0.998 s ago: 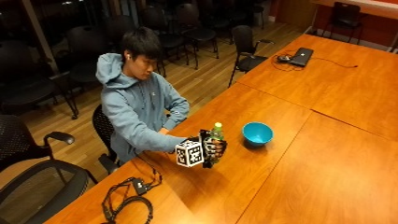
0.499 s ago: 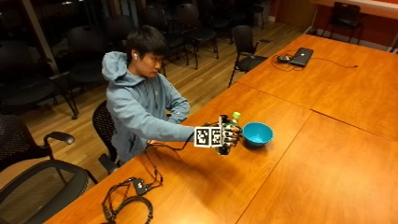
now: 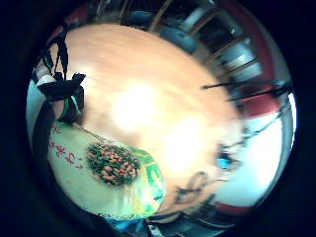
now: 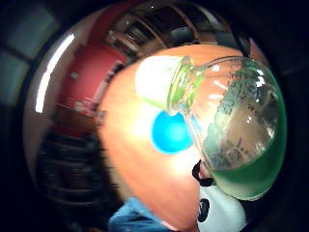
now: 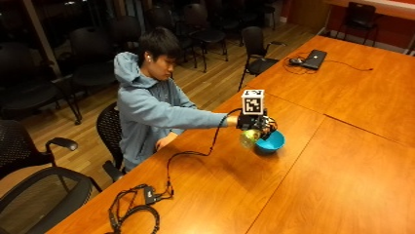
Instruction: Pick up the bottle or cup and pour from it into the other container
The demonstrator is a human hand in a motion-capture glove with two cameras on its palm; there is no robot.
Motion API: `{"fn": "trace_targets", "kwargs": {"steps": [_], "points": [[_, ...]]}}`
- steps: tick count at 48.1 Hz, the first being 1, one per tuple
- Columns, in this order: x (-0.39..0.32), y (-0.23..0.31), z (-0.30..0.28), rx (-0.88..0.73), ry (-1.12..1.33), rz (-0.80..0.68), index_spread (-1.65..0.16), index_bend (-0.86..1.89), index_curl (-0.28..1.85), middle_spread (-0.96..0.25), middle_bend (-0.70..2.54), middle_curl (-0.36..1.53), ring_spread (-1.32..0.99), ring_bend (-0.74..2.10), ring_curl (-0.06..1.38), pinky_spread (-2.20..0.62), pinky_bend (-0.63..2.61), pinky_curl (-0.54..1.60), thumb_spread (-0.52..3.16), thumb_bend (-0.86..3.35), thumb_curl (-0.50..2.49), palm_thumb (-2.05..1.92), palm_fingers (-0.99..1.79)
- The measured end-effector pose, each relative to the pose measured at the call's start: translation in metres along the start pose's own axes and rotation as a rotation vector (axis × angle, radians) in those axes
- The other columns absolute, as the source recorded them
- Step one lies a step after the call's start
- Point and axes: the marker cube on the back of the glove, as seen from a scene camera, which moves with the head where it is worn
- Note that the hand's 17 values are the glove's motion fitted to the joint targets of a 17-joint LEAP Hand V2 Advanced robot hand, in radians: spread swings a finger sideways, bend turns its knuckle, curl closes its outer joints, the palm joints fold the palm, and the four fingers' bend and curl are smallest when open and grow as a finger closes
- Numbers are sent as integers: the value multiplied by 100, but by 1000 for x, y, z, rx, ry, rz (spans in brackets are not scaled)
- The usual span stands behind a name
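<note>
Item: green bottle (image 5: 250, 138) — grasped in the gloved right hand (image 5: 254, 122), tipped beside the blue bowl (image 5: 270, 142) near the tabletop's (image 5: 337, 185) person-side edge; its mouth wanted bringing over the rim — then slow tilting.

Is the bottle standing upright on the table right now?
No, the gloved right hand holds the bottle tilted in the air beside the blue bowl.

Overhead light glares in white patches off the counter (image 3: 148, 98) in both palm views, the room behind stays dim, and the bottle (image 4: 231, 125) close to the lens looks soft and bulged.
</note>
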Motion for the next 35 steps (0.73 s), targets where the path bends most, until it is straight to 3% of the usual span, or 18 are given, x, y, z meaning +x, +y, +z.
{"fn": "trace_targets", "kwargs": {"steps": [9,18,31,35], "points": [[-86,-29,4,-96,641,-124,-15,12,30,-7,30,51,-16,52,46,-24,60,39,30,-4,69,97,117],[-139,-46,22,-103,976,-297,-16,12,31,-8,29,51,-17,51,45,-26,58,39,32,-4,70,97,115],[-209,-49,61,-119,1093,-428,-17,11,30,-9,28,50,-18,50,45,-27,57,39,34,-4,70,97,115],[-214,-51,64,-114,1061,-398,-17,11,30,-9,28,51,-18,50,45,-28,56,39,34,-4,70,97,115]]}}
